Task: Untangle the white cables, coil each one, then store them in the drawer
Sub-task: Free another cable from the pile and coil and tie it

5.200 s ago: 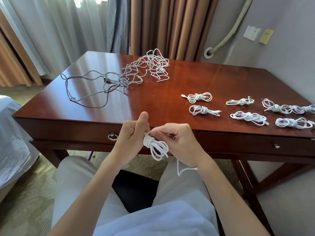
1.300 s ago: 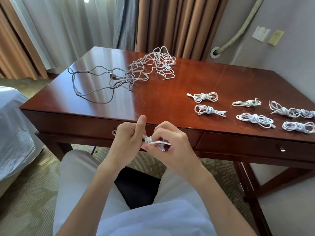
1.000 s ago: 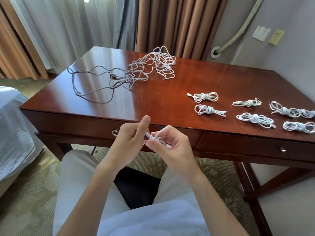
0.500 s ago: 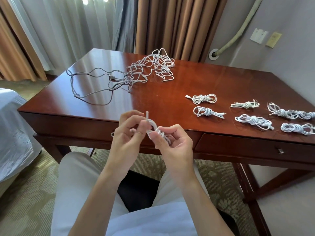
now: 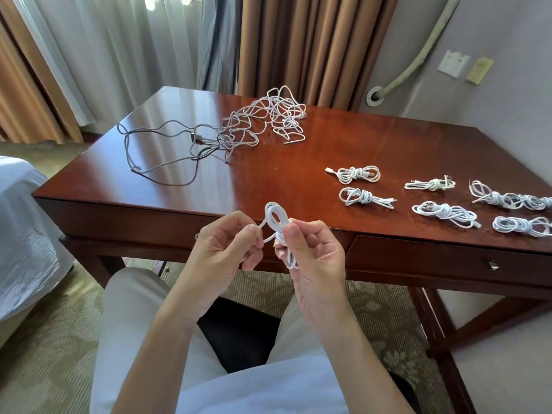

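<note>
Head view: we sit at the worktop, both hands raised in front of its near edge.
Left hand: we pinch a loose strand of the coiled white cable, fingers curled round it.
Right hand: thumb and fingers clamp the wrapped middle of the same cable; its round loop stands above our fingertips.
Tangle of cables: white and grey, lying at the far left of the worktop, well apart from our hands.
Finished coils: seven or so bundles lie in rows on the right of the worktop.
Drawer: closed, under the right side, with a small metal pull.
</note>
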{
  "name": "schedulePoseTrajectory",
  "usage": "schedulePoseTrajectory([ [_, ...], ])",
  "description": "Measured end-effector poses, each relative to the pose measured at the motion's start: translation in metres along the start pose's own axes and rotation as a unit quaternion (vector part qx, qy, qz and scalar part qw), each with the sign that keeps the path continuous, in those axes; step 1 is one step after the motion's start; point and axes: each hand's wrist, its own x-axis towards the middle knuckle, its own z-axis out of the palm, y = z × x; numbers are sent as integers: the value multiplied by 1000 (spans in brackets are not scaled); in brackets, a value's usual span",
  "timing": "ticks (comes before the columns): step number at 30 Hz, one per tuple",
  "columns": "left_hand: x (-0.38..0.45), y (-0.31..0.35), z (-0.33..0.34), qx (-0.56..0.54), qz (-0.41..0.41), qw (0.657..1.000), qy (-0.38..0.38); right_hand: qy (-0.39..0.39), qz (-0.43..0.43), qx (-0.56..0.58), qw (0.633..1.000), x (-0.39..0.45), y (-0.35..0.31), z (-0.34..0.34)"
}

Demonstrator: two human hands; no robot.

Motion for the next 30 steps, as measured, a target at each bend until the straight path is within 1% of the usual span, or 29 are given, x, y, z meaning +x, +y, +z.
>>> schedulePoseTrajectory([
  [4,0,-1,0,4,-8,1000,-7,-13,18,55,998,-2,-3,1],
  [6,0,-3,-2,15,-6,1000,-15,-23,27,61,998,-3,-2,2],
  [8,-2,-3,-4,40,6,998,-47,-30,29,31,999,-1,-2,-1],
  [10,-3,-4,-5,40,19,996,-75,-36,27,-15,999,2,-3,-5],
  [11,-3,-5,-6,30,24,997,-71,-40,27,-32,998,2,-3,-6],
  [16,-3,-7,0,-27,39,999,11,-32,40,-85,995,4,-8,-8],
  [19,-4,-7,3,-43,36,998,7,-33,30,-136,990,4,-10,-11],
  [23,-3,-9,3,-21,37,999,-8,-40,-12,-174,984,5,-11,-11],
  [27,-3,-14,5,64,49,997,-18,-63,-44,-233,970,3,-11,-14],
  [28,-2,-15,7,69,53,996,-6,-59,-53,-260,962,3,-10,-15],
  [30,-1,-17,13,50,50,996,46,-45,-71,-317,945,6,-8,-19],
])
